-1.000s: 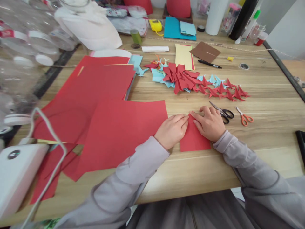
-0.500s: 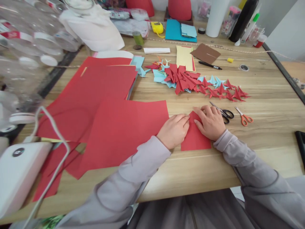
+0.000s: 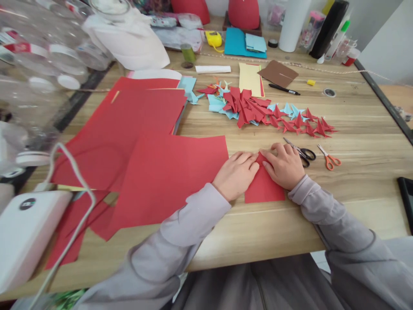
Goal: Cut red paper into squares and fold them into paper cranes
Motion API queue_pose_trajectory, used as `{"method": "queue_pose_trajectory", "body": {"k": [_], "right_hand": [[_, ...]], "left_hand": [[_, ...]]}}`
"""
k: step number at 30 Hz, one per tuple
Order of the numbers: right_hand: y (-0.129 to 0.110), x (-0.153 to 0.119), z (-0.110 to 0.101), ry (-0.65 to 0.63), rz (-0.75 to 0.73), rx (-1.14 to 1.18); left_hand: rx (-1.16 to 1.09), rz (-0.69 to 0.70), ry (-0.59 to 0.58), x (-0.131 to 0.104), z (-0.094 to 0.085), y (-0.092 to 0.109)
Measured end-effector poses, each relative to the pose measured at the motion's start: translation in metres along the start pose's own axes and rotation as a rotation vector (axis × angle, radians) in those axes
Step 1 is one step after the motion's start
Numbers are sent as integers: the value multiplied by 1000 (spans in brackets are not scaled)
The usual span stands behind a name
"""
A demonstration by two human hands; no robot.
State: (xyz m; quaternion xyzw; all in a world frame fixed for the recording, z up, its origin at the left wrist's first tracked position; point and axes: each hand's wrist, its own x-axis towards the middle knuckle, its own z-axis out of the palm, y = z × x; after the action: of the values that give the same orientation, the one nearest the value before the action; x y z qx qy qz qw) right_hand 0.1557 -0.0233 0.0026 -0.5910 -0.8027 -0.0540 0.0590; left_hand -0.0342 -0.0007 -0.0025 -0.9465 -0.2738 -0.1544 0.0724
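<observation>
A small red sheet of paper lies on the table in front of me, its upper end narrowed to a folded point. My left hand grips that sheet's upper left side, fingertips pressed close to the tip. From the other side my right hand pinches the paper near the same tip, thumb lower down on the sheet. The exact fold line is partly hidden beneath my fingers. Just beyond my right hand are black-handled scissors, partly covered by it, and orange-handled scissors.
Large red sheets spread to the left, beside a white power bank with a cable. Folded red paper pieces and light blue ones are heaped ahead. A black pen and tape measure lie farther back. Plastic bottles crowd the left.
My right hand has shifted slightly left, its fingertips now closer to my left hand at the paper's tip. The left hand has edged slightly up and right.
</observation>
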Motion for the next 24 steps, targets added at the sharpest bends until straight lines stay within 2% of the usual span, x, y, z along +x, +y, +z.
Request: {"method": "queue_pose_trajectory", "body": {"k": [7, 14, 24], "right_hand": [[0, 0, 1, -5, 11, -1], [0, 1, 0, -22, 13, 12], [-1, 0, -3, -38, 15, 18]], "left_hand": [[42, 58, -14, -16, -10, -6], [141, 105, -55, -25, -22, 3], [262, 191, -66, -30, -24, 2]]}}
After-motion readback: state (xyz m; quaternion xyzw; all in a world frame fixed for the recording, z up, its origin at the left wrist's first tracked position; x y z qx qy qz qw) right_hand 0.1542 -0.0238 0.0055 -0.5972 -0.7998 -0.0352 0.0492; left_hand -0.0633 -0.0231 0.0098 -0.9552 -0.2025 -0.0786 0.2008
